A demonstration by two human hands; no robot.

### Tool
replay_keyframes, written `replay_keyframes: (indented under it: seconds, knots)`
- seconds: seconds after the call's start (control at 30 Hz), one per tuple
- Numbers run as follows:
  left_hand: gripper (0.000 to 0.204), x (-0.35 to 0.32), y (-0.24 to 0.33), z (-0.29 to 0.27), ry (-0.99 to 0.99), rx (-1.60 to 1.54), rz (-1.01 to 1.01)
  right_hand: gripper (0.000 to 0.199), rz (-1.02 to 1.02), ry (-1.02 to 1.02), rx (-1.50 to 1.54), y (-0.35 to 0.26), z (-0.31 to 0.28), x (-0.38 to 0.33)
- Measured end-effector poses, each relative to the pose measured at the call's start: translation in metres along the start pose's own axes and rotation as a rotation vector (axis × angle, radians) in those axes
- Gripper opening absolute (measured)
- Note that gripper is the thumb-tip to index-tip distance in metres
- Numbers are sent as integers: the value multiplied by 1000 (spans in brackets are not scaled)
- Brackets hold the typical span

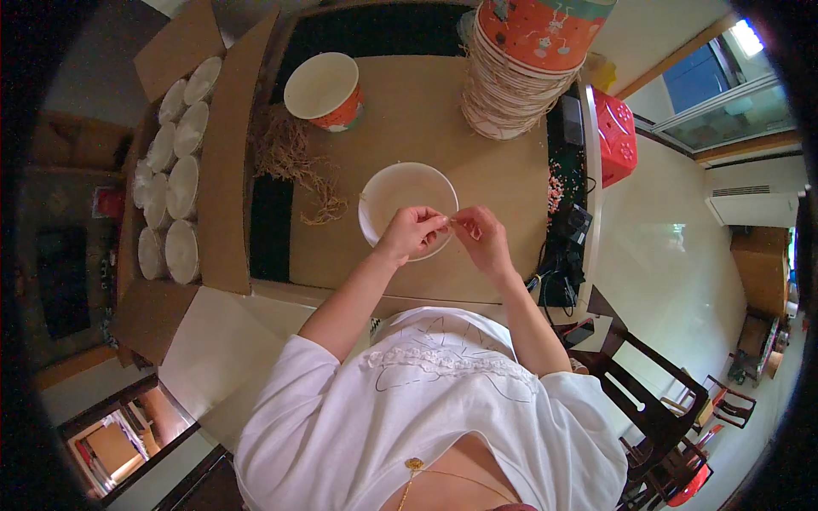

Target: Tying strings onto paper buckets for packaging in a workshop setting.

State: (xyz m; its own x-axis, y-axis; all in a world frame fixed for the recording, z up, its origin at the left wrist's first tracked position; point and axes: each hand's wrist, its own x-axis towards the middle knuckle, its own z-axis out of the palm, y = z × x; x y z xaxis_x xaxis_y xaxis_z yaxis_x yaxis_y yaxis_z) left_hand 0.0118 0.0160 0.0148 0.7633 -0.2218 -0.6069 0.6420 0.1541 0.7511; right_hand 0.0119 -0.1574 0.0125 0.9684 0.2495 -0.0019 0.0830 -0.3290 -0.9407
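My left hand (412, 233) and my right hand (484, 242) meet fingertip to fingertip above the near right rim of a white round tub (394, 192). Both pinch at the same spot; whatever lies between the fingers is too small to make out. Only the pale inside and rim of the tub show clearly, partly hidden by my hands. To the left, a tangled heap of brown paper-like twine (294, 153) trails loose strands toward the tub. Beyond it stands an orange patterned paper tub (343, 112) with a white inside.
A tall stack of orange paper tubs (545, 38), with twine wound around its lower part, stands far right. An open cardboard box (226, 170) of stacked white cups (183, 183) is at left. Dark cables (554, 277) and small pinkish bits (555, 187) lie along the table's right edge.
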Motion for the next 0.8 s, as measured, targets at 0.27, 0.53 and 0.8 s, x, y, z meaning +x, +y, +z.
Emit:
replay_keyframes:
  seconds: [0.27,0.53,0.8]
  knots:
    - [11,0,-3,-1,22,19,11,14,-78,63,-63,-8,5,0]
    - [9,-4,3,-2,59,57,-8,13,13,59,-31,-12,5,0]
    - [17,-11,7,7,97,219,188,12,17,30,-123,-8,6,2]
